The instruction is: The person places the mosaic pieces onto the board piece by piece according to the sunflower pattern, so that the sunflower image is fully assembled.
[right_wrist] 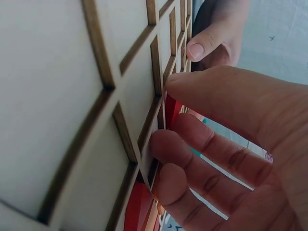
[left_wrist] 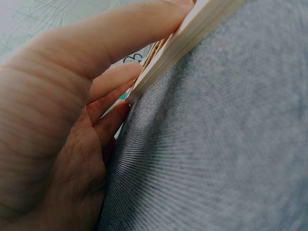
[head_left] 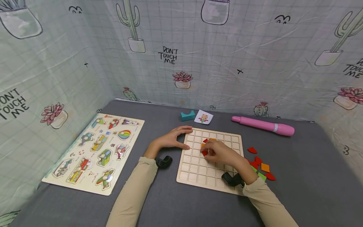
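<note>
**A:** Two hands on that wooden grid board [head_left: 211,171] in the middle of the grey worktop [head_left: 306,176]. The left hand [head_left: 173,138] is braced at the board's far-left corner, thumb and fingers curled around the edge. The right hand [head_left: 219,153] is curled over the upper middle cells, fingertips [right_wrist: 166,144] pinching a red tile [head_left: 204,153] down at the grid, next to an orange tile [head_left: 212,139] already sitting there.

**B:** How do those tiles handle, you reckon?

**A:** Thin, flat, stiff and very light, I'd guess, and probably a bit slick on top. Best bet is pinching the edges with fingertips, since there's nothing to grab once one lies flush in a cell. The board looks rigid but light enough to slide, hence the bracing hand.

**B:** Pose?

**A:** Both forearms come in from the near edge, right wrist bent down over the board. Spare loose tiles [head_left: 262,167] lie just off its right edge, and a pink pen [head_left: 262,125] lies further back.
</note>
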`<act>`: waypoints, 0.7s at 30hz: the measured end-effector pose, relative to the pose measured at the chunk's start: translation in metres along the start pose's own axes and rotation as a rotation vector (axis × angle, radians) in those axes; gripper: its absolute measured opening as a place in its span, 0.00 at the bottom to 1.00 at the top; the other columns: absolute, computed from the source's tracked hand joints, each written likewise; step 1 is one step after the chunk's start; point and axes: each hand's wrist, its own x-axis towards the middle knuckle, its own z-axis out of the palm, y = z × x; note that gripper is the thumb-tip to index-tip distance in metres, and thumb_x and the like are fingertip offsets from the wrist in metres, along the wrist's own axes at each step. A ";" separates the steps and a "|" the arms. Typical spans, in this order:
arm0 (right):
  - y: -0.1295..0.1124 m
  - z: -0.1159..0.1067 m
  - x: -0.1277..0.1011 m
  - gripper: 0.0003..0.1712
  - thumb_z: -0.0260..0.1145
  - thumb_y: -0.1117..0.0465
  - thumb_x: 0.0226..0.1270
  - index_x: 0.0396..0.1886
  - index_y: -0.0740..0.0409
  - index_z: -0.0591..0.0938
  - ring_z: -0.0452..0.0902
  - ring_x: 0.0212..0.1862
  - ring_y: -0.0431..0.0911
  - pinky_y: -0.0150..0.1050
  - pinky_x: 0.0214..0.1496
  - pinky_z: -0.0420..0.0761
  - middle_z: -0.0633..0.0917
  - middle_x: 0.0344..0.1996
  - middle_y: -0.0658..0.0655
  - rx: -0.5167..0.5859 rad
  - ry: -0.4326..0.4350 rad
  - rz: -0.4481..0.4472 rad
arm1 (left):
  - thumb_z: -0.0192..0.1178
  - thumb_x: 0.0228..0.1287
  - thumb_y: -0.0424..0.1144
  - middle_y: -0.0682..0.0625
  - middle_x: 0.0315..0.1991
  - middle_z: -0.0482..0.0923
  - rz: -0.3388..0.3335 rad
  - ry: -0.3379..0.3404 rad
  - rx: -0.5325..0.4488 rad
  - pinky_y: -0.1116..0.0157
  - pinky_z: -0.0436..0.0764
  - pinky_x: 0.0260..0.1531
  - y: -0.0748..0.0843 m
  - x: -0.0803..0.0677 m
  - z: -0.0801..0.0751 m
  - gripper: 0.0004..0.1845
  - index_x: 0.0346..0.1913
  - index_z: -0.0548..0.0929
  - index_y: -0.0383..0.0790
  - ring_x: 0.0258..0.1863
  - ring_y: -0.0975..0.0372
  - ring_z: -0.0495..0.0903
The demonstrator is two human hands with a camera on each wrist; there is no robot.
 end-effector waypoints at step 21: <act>0.002 -0.003 0.002 0.10 0.67 0.71 0.60 0.43 0.64 0.85 0.70 0.31 0.43 0.32 0.33 0.72 0.78 0.33 0.55 0.000 -0.017 -0.006 | 0.71 0.57 0.42 0.47 0.75 0.56 -0.002 0.000 0.006 0.46 0.51 0.71 -0.002 0.003 0.002 0.40 0.72 0.67 0.38 0.76 0.52 0.49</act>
